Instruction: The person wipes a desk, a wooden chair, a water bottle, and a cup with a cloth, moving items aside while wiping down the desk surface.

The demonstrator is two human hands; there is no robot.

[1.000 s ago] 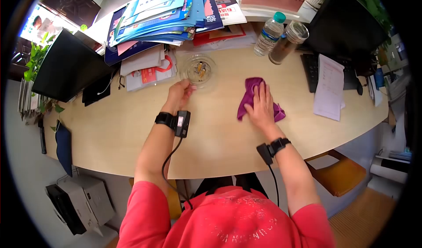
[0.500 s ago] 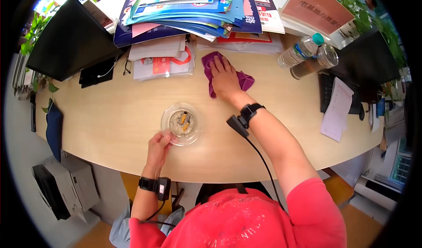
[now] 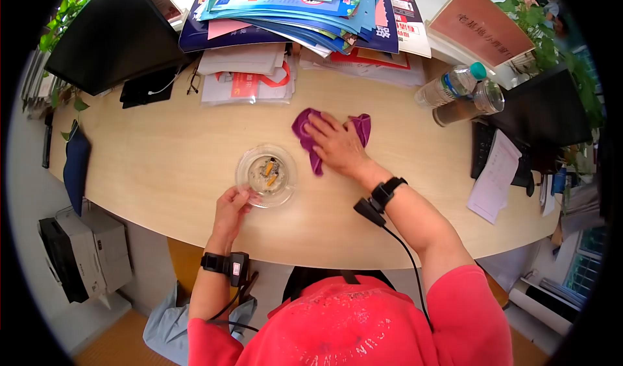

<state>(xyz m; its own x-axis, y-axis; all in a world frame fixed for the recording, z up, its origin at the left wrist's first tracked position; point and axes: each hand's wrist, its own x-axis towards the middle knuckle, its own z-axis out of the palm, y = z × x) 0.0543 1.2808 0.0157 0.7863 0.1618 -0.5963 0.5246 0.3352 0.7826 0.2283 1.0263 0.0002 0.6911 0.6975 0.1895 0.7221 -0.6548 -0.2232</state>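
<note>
A round clear glass ashtray [image 3: 289,187] with cigarette butts [image 3: 271,172] and ash in it stands on the desk. At its lower left rim my left hand [image 3: 232,205] pinches the edge between thumb and fingers. Farther up and to the right, my right hand [image 3: 339,146] presses on a purple cloth [image 3: 302,124] and holds it bunched beneath the palm and fingers. Folds of the cloth stick out on both sides of that hand. Part of the cloth is hidden under it.
Stacked papers and brochures [image 3: 279,32] lie at the back of the desk [image 3: 162,165]. Two bottles [image 3: 448,85] stand at the back right, near a keyboard and papers [image 3: 496,174]. A dark monitor [image 3: 117,32] is at the left. Cables trail from both wrists.
My right hand has drawn the purple cloth toward me across the desk. My left hand stays at the ashtray's rim. The whole view has shifted slightly.
</note>
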